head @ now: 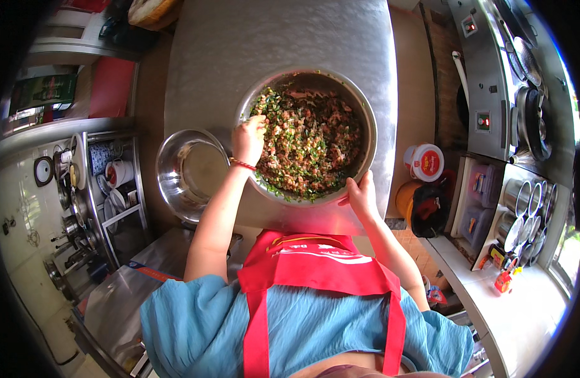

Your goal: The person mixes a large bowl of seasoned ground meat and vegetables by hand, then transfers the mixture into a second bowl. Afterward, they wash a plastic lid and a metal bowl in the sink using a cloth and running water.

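Note:
A large metal bowl (371, 137) stands on the steel table, filled with a chopped mixture (308, 141) of pinkish minced stuff and green herbs. My left hand (248, 141), with a red bracelet at the wrist, is at the bowl's left side, fingertips over the rim by the mixture; whether they grip anything is hard to see. My right hand (361, 194) holds the bowl's rim at the lower right, thumb on top. Left of my left forearm, a smaller shiny metal bowl (169, 177) stands near the table's left edge and looks to hold a little pale liquid.
The steel table (280, 33) extends ahead. On the right are a white lidded bucket (428, 163), a bin with a black bag (429, 210), and a counter with metal pots (516, 198). A rack of dishes (117, 175) stands on the left.

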Available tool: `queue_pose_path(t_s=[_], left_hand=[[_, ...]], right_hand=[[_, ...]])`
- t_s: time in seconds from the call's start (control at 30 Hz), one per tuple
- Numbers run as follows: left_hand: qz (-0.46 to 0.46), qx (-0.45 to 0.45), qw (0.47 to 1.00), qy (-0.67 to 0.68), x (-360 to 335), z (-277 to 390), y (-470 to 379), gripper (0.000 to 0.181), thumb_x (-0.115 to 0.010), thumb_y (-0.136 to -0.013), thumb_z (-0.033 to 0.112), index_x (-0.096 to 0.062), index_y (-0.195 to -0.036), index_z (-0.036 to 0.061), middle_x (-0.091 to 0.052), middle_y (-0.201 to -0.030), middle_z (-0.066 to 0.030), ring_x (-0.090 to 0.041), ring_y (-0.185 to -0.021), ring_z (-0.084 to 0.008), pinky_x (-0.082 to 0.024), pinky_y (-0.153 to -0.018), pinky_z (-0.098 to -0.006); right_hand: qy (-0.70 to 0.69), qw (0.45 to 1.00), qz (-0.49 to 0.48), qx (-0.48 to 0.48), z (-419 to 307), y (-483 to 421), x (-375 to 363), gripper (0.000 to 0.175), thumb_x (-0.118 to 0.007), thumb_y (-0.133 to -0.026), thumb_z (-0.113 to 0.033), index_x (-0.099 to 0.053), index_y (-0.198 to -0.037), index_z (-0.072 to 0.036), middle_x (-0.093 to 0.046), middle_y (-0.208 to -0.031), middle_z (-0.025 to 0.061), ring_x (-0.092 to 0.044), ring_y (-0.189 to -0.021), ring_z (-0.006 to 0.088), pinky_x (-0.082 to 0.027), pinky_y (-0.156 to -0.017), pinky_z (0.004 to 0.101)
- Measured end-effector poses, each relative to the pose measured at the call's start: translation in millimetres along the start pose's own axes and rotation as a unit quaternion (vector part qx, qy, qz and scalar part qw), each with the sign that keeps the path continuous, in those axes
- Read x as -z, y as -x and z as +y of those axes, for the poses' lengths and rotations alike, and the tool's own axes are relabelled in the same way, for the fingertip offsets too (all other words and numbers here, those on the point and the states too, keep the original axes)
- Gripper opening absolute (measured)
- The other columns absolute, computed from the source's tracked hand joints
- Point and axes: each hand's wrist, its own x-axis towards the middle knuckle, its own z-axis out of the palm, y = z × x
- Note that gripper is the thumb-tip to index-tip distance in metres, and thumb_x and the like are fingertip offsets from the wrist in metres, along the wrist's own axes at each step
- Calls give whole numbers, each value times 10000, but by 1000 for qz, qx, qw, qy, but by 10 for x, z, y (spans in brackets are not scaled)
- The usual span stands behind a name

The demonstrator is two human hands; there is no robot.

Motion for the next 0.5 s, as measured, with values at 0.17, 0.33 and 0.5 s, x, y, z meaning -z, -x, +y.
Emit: queue_pose_path(t_s=[0.17, 0.33, 0.5], left_hand=[[-148, 28, 937, 314, 44, -61, 139, 460, -548, -776, -116, -510, -1227, -32, -555, -1206, -179, -581, -1059, -211, -481, -892, -313], [-75, 80, 994, 4, -117, -120, -26, 819, -722, -773, 239, -257, -1362, -90, -382, -1377, -219, -390, -1266, -296, -313, -1057, -359], [-143, 129, 956, 224, -490, 372, -755, 674, -695, -765, 467, -519, -1185, -29, -617, -1115, -192, -589, -1051, -262, -437, -933, -359]], right_hand=[[22, 999, -22, -9, -25, -82, 136, 250, -508, -885, -68, -328, -1040, 10, -519, -818, 158, -623, -585, 247, -547, -416, 330], [30, 999, 21, -15, -314, -586, 437, 318, -534, -900, -193, -383, -1076, 26, -571, -826, 167, -606, -566, 207, -530, -432, 324], [132, 991, -16, -29, -405, -918, 492, 234, -543, -866, -145, -453, -978, 39, -566, -833, 152, -614, -629, 249, -524, -410, 352]])
